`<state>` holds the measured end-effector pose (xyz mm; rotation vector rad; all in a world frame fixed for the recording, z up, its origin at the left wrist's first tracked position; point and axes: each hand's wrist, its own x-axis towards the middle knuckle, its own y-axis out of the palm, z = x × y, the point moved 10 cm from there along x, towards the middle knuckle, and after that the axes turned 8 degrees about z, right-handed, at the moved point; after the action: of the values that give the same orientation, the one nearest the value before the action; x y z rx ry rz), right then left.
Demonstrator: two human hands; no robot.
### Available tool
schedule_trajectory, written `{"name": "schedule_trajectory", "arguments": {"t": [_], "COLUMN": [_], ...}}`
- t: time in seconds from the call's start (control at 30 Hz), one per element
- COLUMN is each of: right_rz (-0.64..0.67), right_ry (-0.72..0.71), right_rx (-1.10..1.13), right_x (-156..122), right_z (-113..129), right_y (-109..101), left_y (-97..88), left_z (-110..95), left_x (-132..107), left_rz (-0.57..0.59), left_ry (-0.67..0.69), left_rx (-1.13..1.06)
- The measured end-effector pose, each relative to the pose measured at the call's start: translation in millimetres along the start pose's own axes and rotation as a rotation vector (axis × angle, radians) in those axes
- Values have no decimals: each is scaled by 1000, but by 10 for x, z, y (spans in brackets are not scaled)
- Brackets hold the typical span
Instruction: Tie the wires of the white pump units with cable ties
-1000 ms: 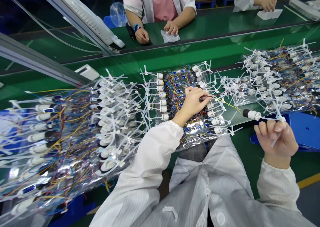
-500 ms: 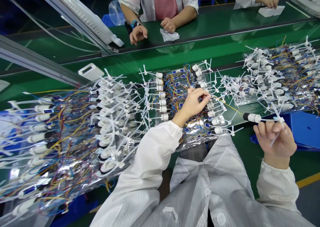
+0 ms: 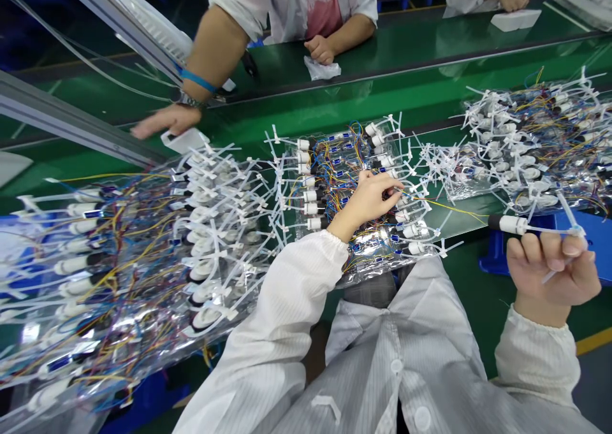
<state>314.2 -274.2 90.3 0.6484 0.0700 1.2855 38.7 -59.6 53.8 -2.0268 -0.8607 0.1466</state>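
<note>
My left hand (image 3: 375, 198) is over the middle pile, thumb and fingertips pinched on thin yellow wires (image 3: 447, 206). These run taut to the right, to a small white cylinder with a black sleeve (image 3: 511, 224). A thin white tube with a cross-shaped connector (image 3: 577, 231) extends from the cylinder's other end. My right hand (image 3: 554, 265) is closed on that connector, holding the cylinder out past the pile. Below my left hand lie similar wired cylinders (image 3: 313, 208) in rows with clear plastic bags (image 3: 368, 271).
A large pile of bagged, wired parts (image 3: 143, 281) spreads at left, another pile (image 3: 535, 144) at right. Across the green bench, a co-worker's hand (image 3: 174, 118) touches a white plastic piece (image 3: 186, 141); their other hand (image 3: 320, 50) rests on a small bag. Metal rails (image 3: 71, 115) slant at upper left.
My right hand has moved right with the cylinder, drawing the yellow wires out longer. My left hand has barely moved. A co-worker's arm has reached left to the white plastic piece.
</note>
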Motion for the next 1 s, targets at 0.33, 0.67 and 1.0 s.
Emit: {"name": "schedule_trajectory", "arguments": {"t": [0.33,0.67,1.0], "right_rz": [-62,-144,-186], "right_ry": [39,-81,-35], "right_rx": [-37,-34,-80], "right_x": [-86,-280,-327], "right_z": [-53,141,152], "right_y": [-12,-624,-878], "left_y": [70,-38,-369], "left_z": [-270,-257,-151], "left_x": [-3,0,-122], "left_rz": [28,-54,-359], "left_ry": [179,124,58], "left_rx": [206,181,121]}}
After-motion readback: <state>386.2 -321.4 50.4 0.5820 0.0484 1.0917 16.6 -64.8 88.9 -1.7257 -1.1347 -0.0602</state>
